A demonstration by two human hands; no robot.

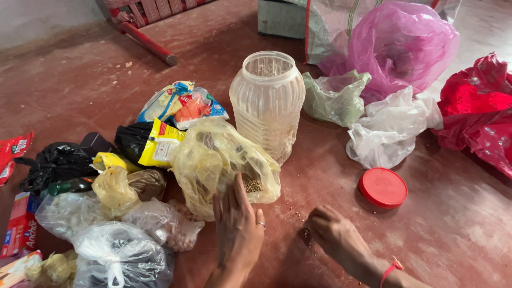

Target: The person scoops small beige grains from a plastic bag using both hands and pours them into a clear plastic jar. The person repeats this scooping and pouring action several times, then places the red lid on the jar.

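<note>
My left hand (238,229) is flat and edge-on against the floor, its fingertips touching a yellowish plastic bag (213,157) that holds small brown seeds. Close to the floor, my right hand (329,233) has its fingers curled together over a few scattered seeds (296,215); whether it grips any is unclear. Behind the bag stands an open, ribbed clear plastic jar (268,101). Its red lid (383,187) lies flat on the floor to the right.
A heap of plastic bags and food packets (106,213) lies at the left. Green (335,97), white (389,128), pink (400,45) and red (477,114) bags sit behind and to the right. A red bar (148,42) lies at the back.
</note>
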